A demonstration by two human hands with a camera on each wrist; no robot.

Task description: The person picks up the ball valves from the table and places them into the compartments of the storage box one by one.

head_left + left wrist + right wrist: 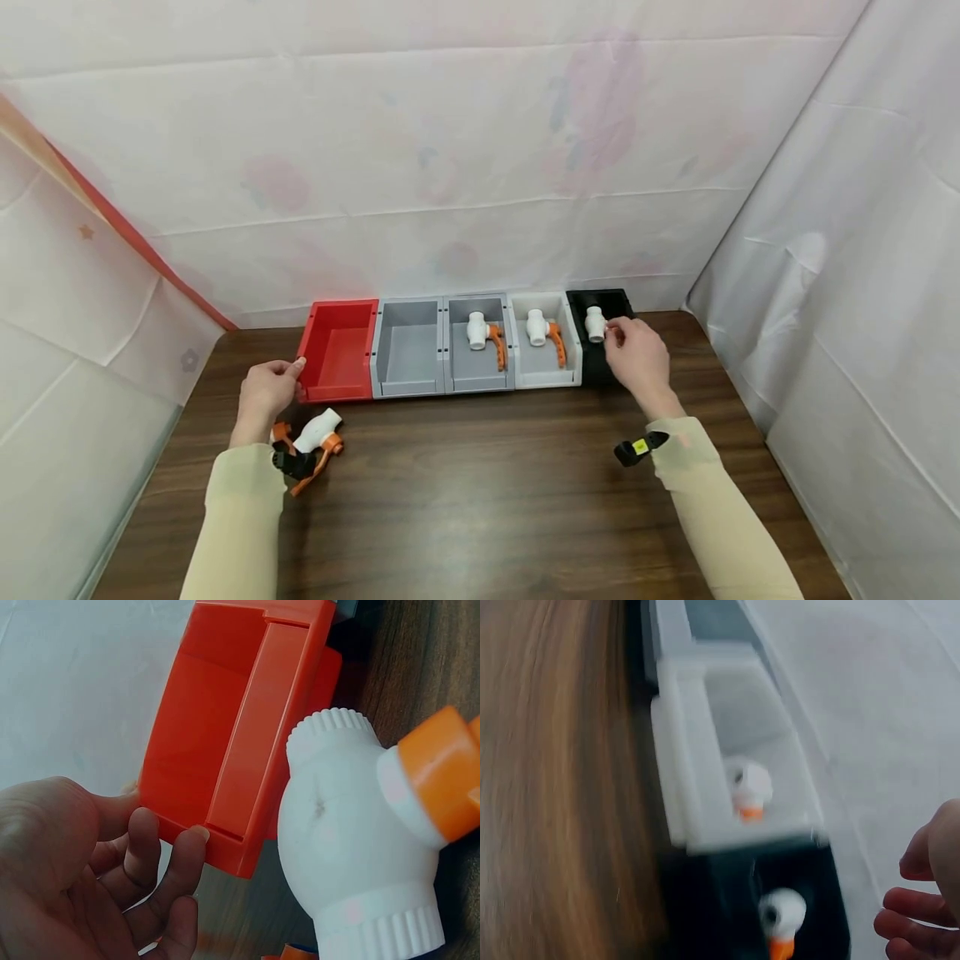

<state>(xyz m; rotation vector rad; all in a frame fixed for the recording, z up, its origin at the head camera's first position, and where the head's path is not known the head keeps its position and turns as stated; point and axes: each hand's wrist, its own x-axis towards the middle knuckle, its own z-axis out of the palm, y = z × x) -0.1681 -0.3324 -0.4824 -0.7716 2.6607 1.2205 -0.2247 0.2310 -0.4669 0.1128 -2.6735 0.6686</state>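
Observation:
My left hand [268, 390] pinches the near left corner of the red bin [339, 396], thumb and curled fingers at its rim. Close below that wrist, a white ball valve [318, 429] with orange parts lies on the table, partly hidden by the wrist camera; it looms large in the left wrist view. At the other end, my right hand [639, 354] is over the right side of the black bin [600, 367], beside a white ball valve [595, 324] in it. The right wrist view, though blurred, shows loosely bent fingers [915, 907] apart from that valve [784, 911].
Between the red and black bins stand two grey bins [408, 388] and a white bin [546, 379], in one row against the white cloth backdrop [450, 125]. One ball valve [477, 331] lies in the right grey bin, another ball valve [537, 327] in the white bin.

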